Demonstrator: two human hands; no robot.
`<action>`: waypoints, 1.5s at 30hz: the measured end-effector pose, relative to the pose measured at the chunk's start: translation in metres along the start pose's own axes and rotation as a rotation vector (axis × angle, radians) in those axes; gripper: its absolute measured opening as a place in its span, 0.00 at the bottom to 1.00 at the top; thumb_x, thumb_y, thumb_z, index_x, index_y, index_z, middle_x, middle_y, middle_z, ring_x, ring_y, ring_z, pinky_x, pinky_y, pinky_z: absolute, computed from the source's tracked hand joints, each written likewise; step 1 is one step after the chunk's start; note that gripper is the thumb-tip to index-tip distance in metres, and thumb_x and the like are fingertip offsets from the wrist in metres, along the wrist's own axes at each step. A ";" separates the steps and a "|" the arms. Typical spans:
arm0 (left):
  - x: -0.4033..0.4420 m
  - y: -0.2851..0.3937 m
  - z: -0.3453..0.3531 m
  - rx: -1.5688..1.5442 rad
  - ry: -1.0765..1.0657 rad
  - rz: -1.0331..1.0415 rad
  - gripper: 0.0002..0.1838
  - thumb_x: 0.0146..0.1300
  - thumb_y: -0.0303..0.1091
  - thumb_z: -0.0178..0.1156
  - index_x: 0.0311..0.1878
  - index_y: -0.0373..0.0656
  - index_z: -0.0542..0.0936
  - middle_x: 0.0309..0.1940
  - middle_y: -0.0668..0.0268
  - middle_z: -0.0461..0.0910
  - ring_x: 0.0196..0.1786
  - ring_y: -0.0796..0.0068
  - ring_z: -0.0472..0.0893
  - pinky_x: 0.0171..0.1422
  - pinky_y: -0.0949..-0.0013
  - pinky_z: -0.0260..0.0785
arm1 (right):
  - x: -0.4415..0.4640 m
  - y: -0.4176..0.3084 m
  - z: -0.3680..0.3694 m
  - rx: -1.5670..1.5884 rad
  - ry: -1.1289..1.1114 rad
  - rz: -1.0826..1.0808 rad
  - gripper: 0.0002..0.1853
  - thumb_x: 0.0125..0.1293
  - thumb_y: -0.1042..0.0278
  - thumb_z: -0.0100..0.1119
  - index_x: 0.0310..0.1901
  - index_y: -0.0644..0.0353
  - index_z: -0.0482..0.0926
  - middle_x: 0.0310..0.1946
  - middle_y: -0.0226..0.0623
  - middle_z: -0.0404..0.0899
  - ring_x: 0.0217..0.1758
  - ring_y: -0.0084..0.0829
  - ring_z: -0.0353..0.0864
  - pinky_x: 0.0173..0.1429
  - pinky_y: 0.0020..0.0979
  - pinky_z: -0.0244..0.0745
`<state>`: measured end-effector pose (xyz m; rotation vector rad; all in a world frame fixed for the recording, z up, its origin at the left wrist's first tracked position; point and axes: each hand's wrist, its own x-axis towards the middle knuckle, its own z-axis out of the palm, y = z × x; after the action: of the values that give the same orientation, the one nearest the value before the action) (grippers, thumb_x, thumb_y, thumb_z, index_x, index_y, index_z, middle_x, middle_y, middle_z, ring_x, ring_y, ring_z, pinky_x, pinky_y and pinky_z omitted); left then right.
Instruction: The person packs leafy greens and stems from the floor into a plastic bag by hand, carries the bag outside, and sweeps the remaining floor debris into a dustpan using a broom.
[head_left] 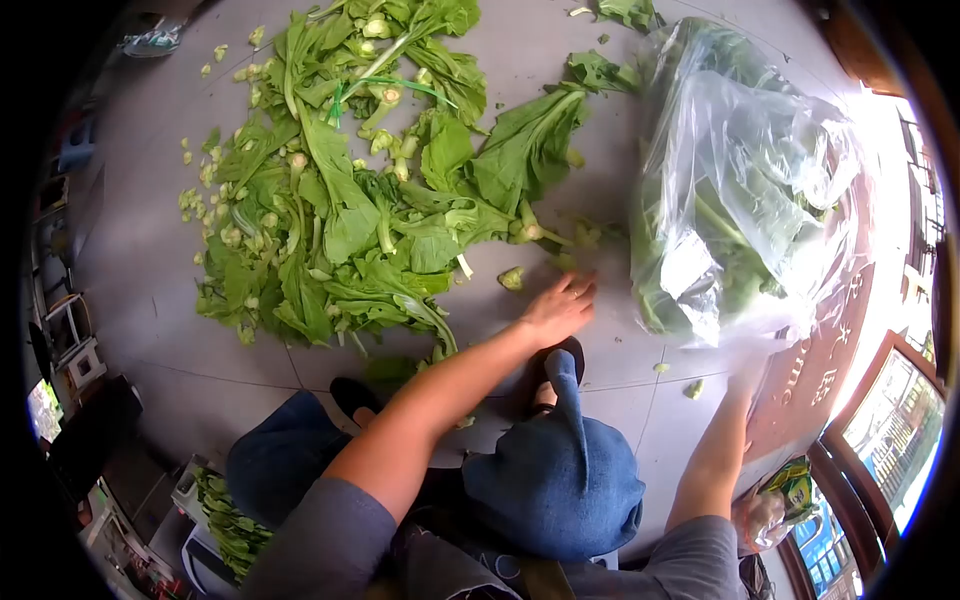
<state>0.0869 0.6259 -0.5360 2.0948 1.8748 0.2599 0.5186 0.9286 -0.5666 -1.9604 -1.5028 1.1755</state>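
Note:
My left hand [562, 312] reaches low over the tiled floor, fingers stretched out and nothing visibly held. Just beyond its fingertips is a blurred green scrap [588, 236], and a cut stem piece [511, 278] lies to its left. A broad pile of leafy greens [340, 215] spreads across the floor on the left, one stalk reaching toward that hand. My right hand [750, 362], smeared by motion, is at the lower edge of a clear plastic bag [745, 130] filled with leafy greens. Its fingers are hidden, so its grip on the bag cannot be made out.
A green tie [338, 102] lies among the pile. Small trimmings [694, 389] dot the floor. Below, a crate [190, 490] holds more greens. On the right stand a brown mat [800, 400] with lettering and a yellow-green packet [795, 488]. My knees [560, 480] are close beneath my hands.

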 end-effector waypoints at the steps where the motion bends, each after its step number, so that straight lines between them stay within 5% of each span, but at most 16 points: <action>1: -0.005 -0.018 0.000 0.041 0.071 -0.031 0.09 0.52 0.35 0.52 0.36 0.46 0.76 0.58 0.62 0.66 0.68 0.60 0.54 0.69 0.53 0.44 | -0.068 -0.034 0.036 -0.200 0.254 0.180 0.32 0.62 0.47 0.48 0.61 0.62 0.61 0.57 0.45 0.66 0.57 0.39 0.68 0.59 0.37 0.63; 3: -0.014 -0.056 -0.029 0.032 0.087 -0.086 0.11 0.51 0.36 0.55 0.37 0.45 0.76 0.58 0.58 0.65 0.68 0.58 0.54 0.68 0.51 0.44 | -0.086 0.038 0.037 -0.157 0.244 0.529 0.35 0.58 0.42 0.50 0.60 0.61 0.64 0.53 0.45 0.71 0.53 0.37 0.72 0.56 0.37 0.66; 5: -0.018 -0.088 -0.044 0.131 0.142 -0.132 0.13 0.51 0.37 0.57 0.39 0.43 0.76 0.59 0.59 0.64 0.68 0.57 0.53 0.68 0.48 0.43 | -0.143 -0.001 0.086 -0.367 0.398 0.398 0.29 0.58 0.48 0.54 0.54 0.61 0.69 0.43 0.42 0.77 0.41 0.34 0.77 0.45 0.35 0.73; 7: -0.022 -0.111 -0.066 0.007 0.094 -0.227 0.14 0.52 0.38 0.58 0.40 0.42 0.76 0.60 0.61 0.63 0.68 0.55 0.52 0.67 0.47 0.42 | -0.180 -0.040 0.139 0.132 0.322 0.262 0.13 0.56 0.69 0.57 0.44 0.59 0.71 0.27 0.31 0.74 0.28 0.24 0.73 0.29 0.25 0.70; 10: -0.031 -0.139 -0.076 0.141 0.094 -0.381 0.14 0.52 0.39 0.58 0.39 0.42 0.75 0.60 0.63 0.63 0.67 0.55 0.54 0.67 0.47 0.42 | -0.252 -0.121 0.213 0.285 -0.365 0.185 0.21 0.60 0.63 0.56 0.52 0.62 0.67 0.36 0.35 0.77 0.33 0.27 0.76 0.38 0.29 0.72; 12: -0.043 -0.159 -0.091 0.176 0.099 -0.485 0.14 0.52 0.40 0.58 0.38 0.42 0.76 0.59 0.62 0.64 0.66 0.55 0.55 0.66 0.47 0.43 | -0.292 -0.189 0.218 -0.201 -0.781 -0.075 0.22 0.60 0.61 0.57 0.52 0.64 0.70 0.39 0.38 0.79 0.40 0.32 0.79 0.48 0.31 0.72; 14: -0.059 -0.180 -0.098 0.204 0.118 -0.565 0.13 0.53 0.40 0.59 0.38 0.42 0.77 0.59 0.62 0.65 0.65 0.55 0.57 0.66 0.47 0.44 | -0.305 -0.244 0.200 -0.376 -0.478 -0.880 0.17 0.50 0.69 0.66 0.42 0.60 0.78 0.38 0.40 0.78 0.43 0.36 0.77 0.51 0.31 0.71; 17: -0.073 -0.192 -0.100 0.230 0.186 -0.594 0.15 0.54 0.41 0.59 0.41 0.43 0.78 0.58 0.60 0.66 0.64 0.55 0.59 0.65 0.48 0.45 | -0.253 -0.312 0.148 -0.622 0.342 -1.119 0.38 0.44 0.69 0.70 0.58 0.63 0.63 0.57 0.45 0.65 0.62 0.47 0.60 0.65 0.42 0.54; 19: -0.075 -0.180 -0.114 0.229 0.259 -0.585 0.15 0.55 0.42 0.59 0.42 0.44 0.78 0.57 0.59 0.66 0.63 0.54 0.61 0.65 0.49 0.47 | -0.215 -0.336 0.133 -0.886 0.363 -0.985 0.34 0.49 0.66 0.66 0.58 0.62 0.64 0.54 0.50 0.69 0.55 0.43 0.69 0.57 0.41 0.63; 21: -0.058 -0.127 -0.130 -0.269 0.447 -0.617 0.20 0.57 0.46 0.59 0.44 0.41 0.77 0.59 0.56 0.64 0.64 0.58 0.60 0.66 0.54 0.47 | -0.202 -0.327 0.130 -0.787 -0.307 -0.279 0.22 0.53 0.63 0.63 0.48 0.61 0.68 0.32 0.45 0.78 0.33 0.40 0.80 0.36 0.37 0.73; 25: -0.021 -0.037 -0.161 -1.955 0.073 -0.522 0.41 0.52 0.52 0.64 0.58 0.29 0.62 0.54 0.52 0.67 0.56 0.67 0.69 0.55 0.70 0.65 | -0.268 -0.308 0.185 -0.593 -0.545 -0.960 0.08 0.55 0.70 0.54 0.34 0.61 0.69 0.17 0.46 0.72 0.20 0.49 0.74 0.24 0.42 0.69; 29: 0.005 0.002 -0.160 -2.013 0.306 -0.541 0.37 0.53 0.41 0.66 0.58 0.27 0.60 0.43 0.59 0.72 0.43 0.77 0.74 0.47 0.74 0.67 | -0.295 -0.318 0.212 -0.434 -0.864 -0.791 0.08 0.52 0.73 0.53 0.30 0.60 0.64 0.18 0.46 0.72 0.23 0.50 0.74 0.27 0.43 0.69; 31: 0.000 0.001 -0.170 -2.113 0.474 -0.827 0.11 0.59 0.32 0.58 0.42 0.36 0.73 0.31 0.70 0.74 0.30 0.85 0.71 0.31 0.78 0.65 | -0.320 -0.324 0.211 -0.294 -1.013 -0.635 0.06 0.54 0.74 0.52 0.34 0.60 0.68 0.20 0.47 0.73 0.24 0.49 0.74 0.28 0.41 0.69; 36: -0.044 0.001 -0.204 -1.700 0.830 -0.982 0.10 0.62 0.27 0.54 0.46 0.36 0.75 0.37 0.69 0.76 0.38 0.85 0.72 0.41 0.79 0.65 | -0.355 -0.331 0.231 -0.125 -1.219 -0.450 0.11 0.58 0.67 0.59 0.38 0.60 0.70 0.22 0.39 0.74 0.24 0.28 0.75 0.29 0.31 0.68; 41: -0.047 -0.049 -0.206 -1.481 0.960 -0.950 0.13 0.61 0.27 0.55 0.48 0.35 0.73 0.40 0.68 0.77 0.41 0.82 0.73 0.46 0.77 0.65 | -0.316 -0.350 0.251 -0.093 -1.101 -0.615 0.21 0.60 0.57 0.58 0.50 0.62 0.71 0.35 0.36 0.77 0.37 0.23 0.75 0.39 0.26 0.70; 45: -0.052 -0.062 -0.179 -1.361 0.874 -0.789 0.22 0.54 0.32 0.63 0.51 0.36 0.71 0.41 0.65 0.76 0.41 0.80 0.74 0.47 0.76 0.65 | -0.241 -0.407 0.238 0.643 -0.747 0.066 0.34 0.61 0.45 0.53 0.55 0.70 0.62 0.48 0.43 0.71 0.44 0.31 0.73 0.51 0.27 0.67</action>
<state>-0.0381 0.6006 -0.3864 0.2688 1.7541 1.7636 0.0720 0.8034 -0.3116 -1.1864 -1.1084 2.2362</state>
